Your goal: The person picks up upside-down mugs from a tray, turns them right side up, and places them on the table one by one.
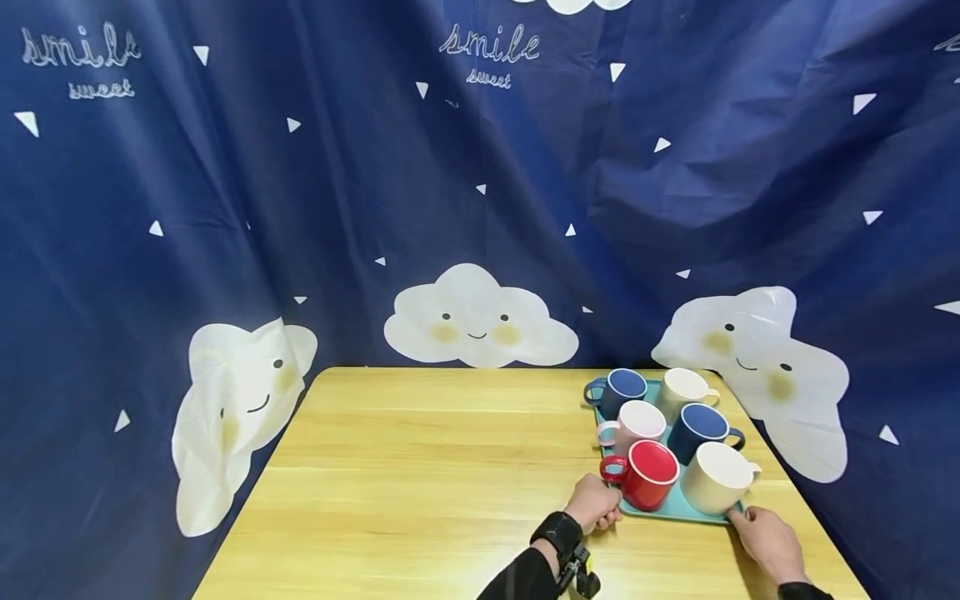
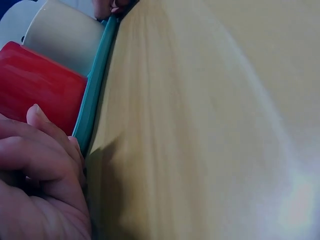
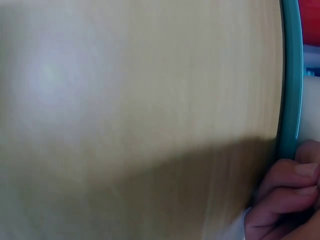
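Tray, turquoise, rectangular, low-rimmed: lies level at right end of pale yellow wood-grained tabletop; cannot tell whether touching it or held just above. Carries six mugs, all upright, in two columns of three.

Left column, far to near: far dark blue mug, pale pink mug, glossy red mug; handles out to left. Right column, same order: far cream mug, second dark blue mug, near cream mug; handles out to right.

Left hand: at near left corner of tray, just beside red mug. Pinches rim; remaining fingers bent, pressed close together. Wears black wristband below, then black sleeve.

Right hand: at near right corner, near the closer cream mug. Pinches rim with thumb above, fingers curled close together. Cannot make out undersides of either grip.

Behind: dark blue curtain, printed with white triangles, smiling white clouds and white "smile sweet" lettering.
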A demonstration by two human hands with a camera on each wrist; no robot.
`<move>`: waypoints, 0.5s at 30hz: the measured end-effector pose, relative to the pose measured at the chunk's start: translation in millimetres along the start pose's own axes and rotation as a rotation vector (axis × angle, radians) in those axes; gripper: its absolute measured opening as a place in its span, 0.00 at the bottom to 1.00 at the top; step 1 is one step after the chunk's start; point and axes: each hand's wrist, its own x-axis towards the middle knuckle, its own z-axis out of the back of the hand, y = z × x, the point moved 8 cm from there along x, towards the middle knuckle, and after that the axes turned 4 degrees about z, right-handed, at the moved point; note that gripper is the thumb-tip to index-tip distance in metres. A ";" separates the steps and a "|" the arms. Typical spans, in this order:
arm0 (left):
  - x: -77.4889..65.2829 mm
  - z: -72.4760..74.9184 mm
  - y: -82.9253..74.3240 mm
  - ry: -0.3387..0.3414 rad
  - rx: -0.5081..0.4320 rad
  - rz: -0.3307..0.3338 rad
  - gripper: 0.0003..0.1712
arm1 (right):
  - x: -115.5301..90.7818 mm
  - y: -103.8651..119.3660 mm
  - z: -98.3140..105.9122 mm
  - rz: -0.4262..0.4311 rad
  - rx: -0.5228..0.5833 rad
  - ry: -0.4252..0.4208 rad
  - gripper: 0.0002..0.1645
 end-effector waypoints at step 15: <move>-30.8 45.6 19.9 0.050 0.031 -0.023 0.15 | -27.1 32.9 -27.9 0.018 0.053 0.021 0.22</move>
